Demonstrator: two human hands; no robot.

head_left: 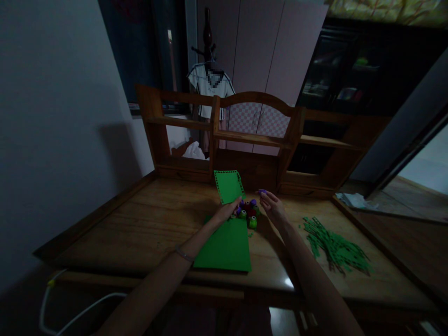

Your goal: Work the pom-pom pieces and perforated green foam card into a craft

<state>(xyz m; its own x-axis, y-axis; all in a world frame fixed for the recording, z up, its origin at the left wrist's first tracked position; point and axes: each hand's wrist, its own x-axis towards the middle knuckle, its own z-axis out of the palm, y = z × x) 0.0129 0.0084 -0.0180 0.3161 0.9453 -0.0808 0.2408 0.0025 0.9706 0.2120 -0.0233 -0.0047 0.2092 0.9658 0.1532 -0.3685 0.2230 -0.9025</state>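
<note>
My left hand (pixel 228 211) is closed on the lower edge of a green sheet (pixel 229 185) with a row of holes along its borders, held up above the desk. In my right hand (pixel 275 206) a small purple piece (pixel 262 192) is pinched between thumb and fingers; its exact kind is too small to tell. Between the hands sits a cluster of small green, purple and red round-topped pieces (pixel 252 221). Below my left hand, a larger plain green sheet (pixel 224 247) lies flat on the desk.
A pile of green cut strips (pixel 336 247) lies on the right of the wooden desk (pixel 140 224). Behind stands a wooden shelf (pixel 252 136) along the desk's back edge. A white cable (pixel 91 305) loops at the lower left.
</note>
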